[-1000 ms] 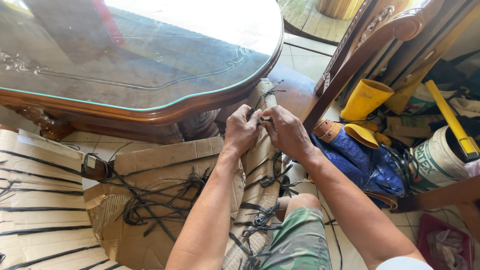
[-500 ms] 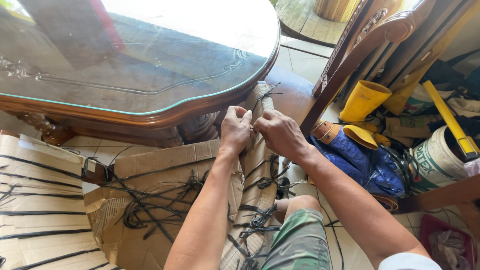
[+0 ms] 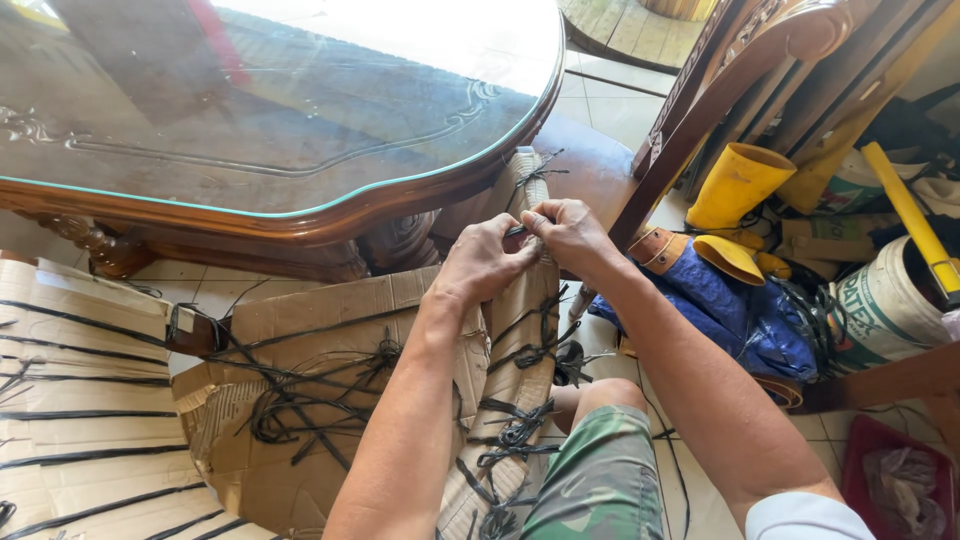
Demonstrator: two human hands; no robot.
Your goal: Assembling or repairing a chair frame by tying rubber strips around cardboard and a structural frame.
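Both the left hand (image 3: 482, 262) and right hand (image 3: 572, 236) pinch closed on a thin black strap (image 3: 516, 232) atop the long, tan, crumpled cardboard bundle (image 3: 522, 330), knotted with black ties, leaning against the glass-topped desk (image 3: 300, 215).

cardboard (image 3: 330, 320): brown | straps (image 3: 520, 430): black | boots (image 3: 735, 185): yellow | shorts (image 3: 600, 480): green camouflage | tarp (image 3: 740, 320): blue

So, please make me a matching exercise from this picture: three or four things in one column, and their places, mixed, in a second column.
Things:
1. yellow rubber boot
2. glass-topped wooden table
3. loose black strings
4. both hands

Places:
a. on the flat brown cardboard, lower left
b. at the strip's upper end, centre
c. upper left
d. right, beside the blue cloth

Pairs: 1-d, 2-c, 3-a, 4-b
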